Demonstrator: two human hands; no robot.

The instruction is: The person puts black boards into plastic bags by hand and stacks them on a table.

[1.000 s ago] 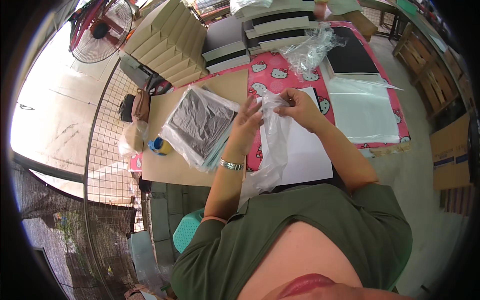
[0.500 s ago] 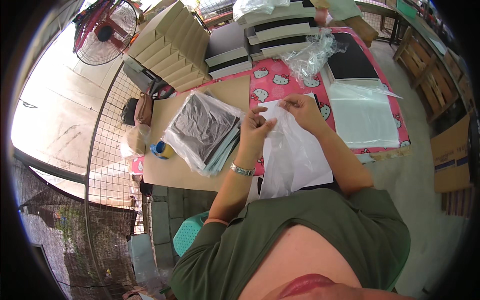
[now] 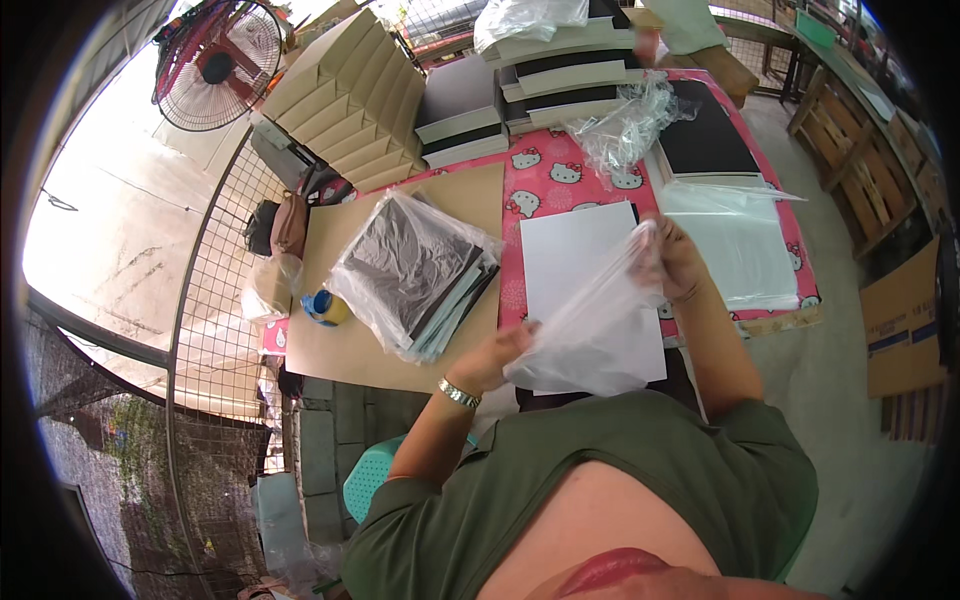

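A clear plastic bag (image 3: 585,335) stretches slantwise between my two hands over a stack of white sheets (image 3: 568,248). My left hand (image 3: 495,357), wearing a metal watch, is closed on the bag's lower left edge. My right hand (image 3: 675,260) grips the gathered upper end of the bag; its fingers are slightly blurred. Dark edges show around the white sheets. To the left, several black-covered stacks in clear plastic (image 3: 408,270) lie on brown paper (image 3: 310,345). On the right lies a pile of flat clear bags (image 3: 735,250).
Black-covered stacks (image 3: 460,100) and tan folded paper (image 3: 350,95) stand at the back of the pink patterned table. Crumpled plastic (image 3: 630,125) lies near a black-topped stack (image 3: 708,130). A blue-and-yellow tape roll (image 3: 325,307) sits at left. A fan (image 3: 217,67) stands beyond the wire mesh.
My hands have moved apart: the left toward me and leftward, the right out to the right. The bag is now pulled diagonally, uncovering more of the white sheets.
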